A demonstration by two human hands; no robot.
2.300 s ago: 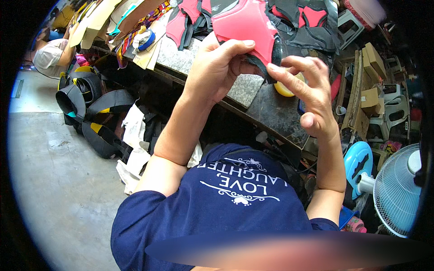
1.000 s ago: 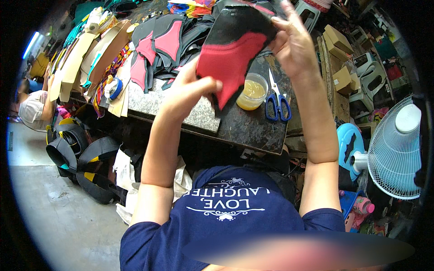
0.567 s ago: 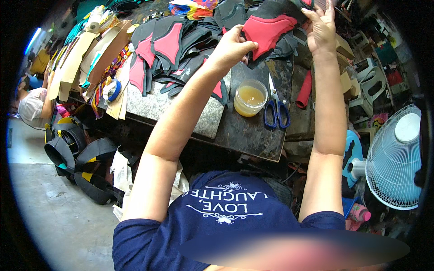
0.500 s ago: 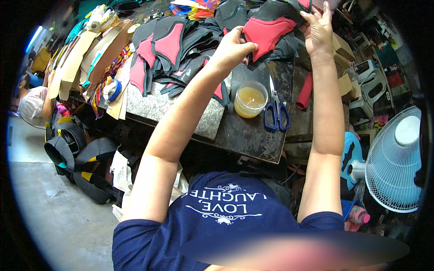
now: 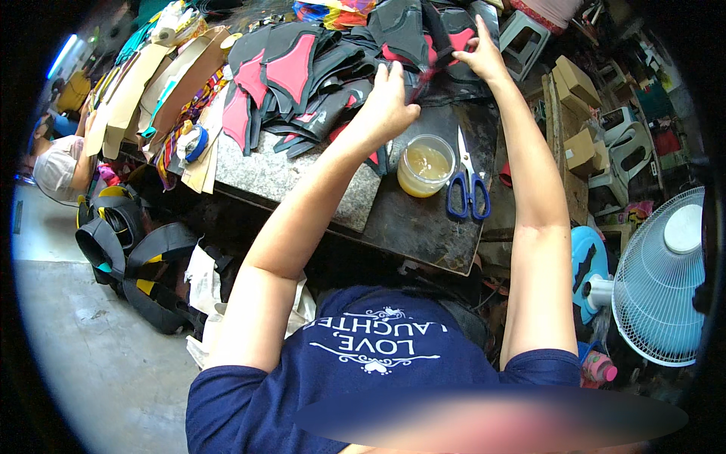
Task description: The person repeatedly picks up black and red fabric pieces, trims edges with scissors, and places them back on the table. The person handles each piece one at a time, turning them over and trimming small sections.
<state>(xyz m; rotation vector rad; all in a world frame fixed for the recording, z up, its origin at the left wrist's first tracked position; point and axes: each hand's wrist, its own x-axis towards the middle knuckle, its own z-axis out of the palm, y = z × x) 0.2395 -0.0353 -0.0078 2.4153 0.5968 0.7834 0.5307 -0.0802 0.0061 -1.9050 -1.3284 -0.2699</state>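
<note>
Over the worktable (image 5: 423, 242), a black-and-red fabric piece (image 5: 439, 34) hangs between my hands, turned nearly edge-on and blurred. My right hand (image 5: 482, 59) pinches its right edge with the thumb and a bent finger, the index finger stretched upward. At the piece's lower left end is my left hand (image 5: 387, 106), thumb and fingers apart; whether it touches the piece is hard to see. A heap of similar black-and-red pieces (image 5: 291, 68) lies left of and beyond my left hand. More pieces (image 5: 397, 30) are stacked behind the hands.
A clear tub of yellowish liquid (image 5: 426, 166) and blue-handled scissors (image 5: 468, 193) stand near my forearms. Left are cardboard pieces (image 5: 113, 102) and a blue tape roll (image 5: 195, 144). A fan (image 5: 665, 280) is at right; black straps (image 5: 159, 253) hang lower left. Another person (image 5: 60, 166) is at far left.
The fabric piece has turned from red face toward me to nearly edge-on. My right hand has moved left and lower; my left hand has dropped slightly and its fingers have spread.
</note>
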